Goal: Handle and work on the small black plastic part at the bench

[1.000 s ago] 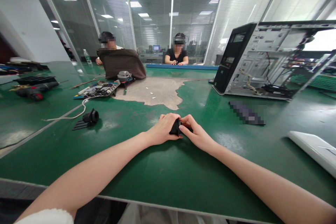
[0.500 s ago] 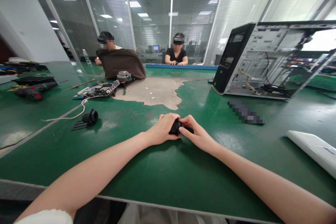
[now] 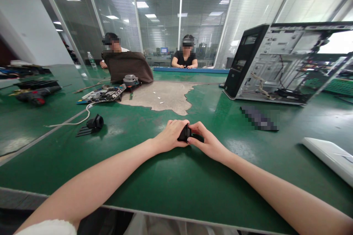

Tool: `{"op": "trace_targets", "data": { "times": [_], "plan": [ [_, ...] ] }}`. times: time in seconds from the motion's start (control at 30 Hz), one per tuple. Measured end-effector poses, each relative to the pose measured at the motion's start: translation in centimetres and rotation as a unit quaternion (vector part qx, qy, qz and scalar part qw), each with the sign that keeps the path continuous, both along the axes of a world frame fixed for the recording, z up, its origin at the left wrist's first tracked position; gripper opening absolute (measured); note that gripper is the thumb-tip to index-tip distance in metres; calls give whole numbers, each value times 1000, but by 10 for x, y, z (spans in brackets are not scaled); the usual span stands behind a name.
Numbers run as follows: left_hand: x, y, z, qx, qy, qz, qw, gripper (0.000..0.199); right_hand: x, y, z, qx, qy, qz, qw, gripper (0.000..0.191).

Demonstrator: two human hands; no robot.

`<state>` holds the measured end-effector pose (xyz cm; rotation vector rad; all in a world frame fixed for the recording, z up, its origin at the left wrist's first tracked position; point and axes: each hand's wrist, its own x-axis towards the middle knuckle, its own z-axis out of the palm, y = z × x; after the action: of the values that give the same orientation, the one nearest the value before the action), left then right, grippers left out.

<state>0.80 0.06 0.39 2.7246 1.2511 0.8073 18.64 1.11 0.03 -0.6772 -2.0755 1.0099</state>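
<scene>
Both hands [image 3: 187, 136] pinch a small black part [image 3: 184, 133] mid-table [image 3: 165, 183].

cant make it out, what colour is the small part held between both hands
Black, in the head view: the small part between left hand and right hand.

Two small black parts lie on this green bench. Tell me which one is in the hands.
The small black part at the middle of the bench, pinched between the left hand and right hand. The other black part lies untouched to the left, beside a white cable.
</scene>
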Motion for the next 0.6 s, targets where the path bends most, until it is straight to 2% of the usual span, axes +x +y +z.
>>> {"op": "trace_targets", "data": {
  "times": [0.2, 0.33, 0.6],
  "plan": [
    [0, -1, 0, 7, 5, 7, 1000, 56, -4, 0, -1, -38, 13, -5, 999, 13],
    [0, -1, 0, 5, 5, 5, 1000, 56, -5, 3, -3, -56, 23, -19, 998, 22],
    [-2, 0, -1, 5, 7, -2, 1000, 56, 0, 4, -3, -70, 39, 49, 996, 24]
  ]
}}
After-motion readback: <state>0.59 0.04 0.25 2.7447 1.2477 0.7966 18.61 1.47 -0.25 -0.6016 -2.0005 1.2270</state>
